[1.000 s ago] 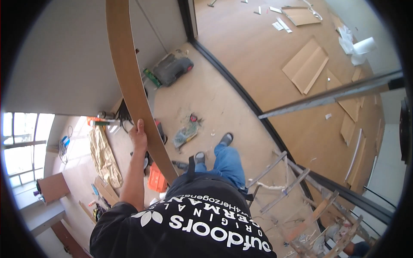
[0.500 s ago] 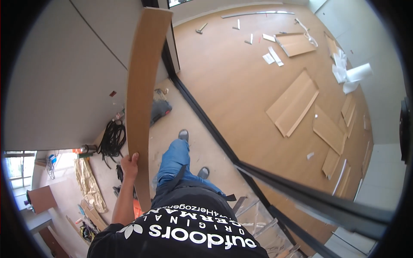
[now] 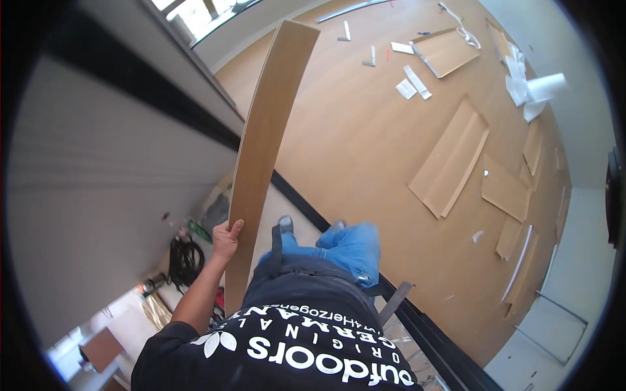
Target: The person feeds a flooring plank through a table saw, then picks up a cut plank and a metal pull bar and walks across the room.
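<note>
A long, narrow brown board (image 3: 269,124) stands upright but tilted on my left side, its far end leaning to the right over the floor. My left hand (image 3: 227,238) is closed around the board's left edge near its lower part, thumb on the broad face. The board's near end goes behind my dark shirt. My right hand is out of view. My feet stand close to a black floor track (image 3: 300,203).
Flattened cardboard pieces (image 3: 450,159) lie on the brown floor to the right. A white foam roll (image 3: 546,86) rests near the right wall. A grey panel (image 3: 117,176) stands at left. A black cable coil (image 3: 185,260) lies beyond my left arm.
I have stepped rightward toward the black track, and the board has come along in my left hand. Its far end now leans over the brown floor.
</note>
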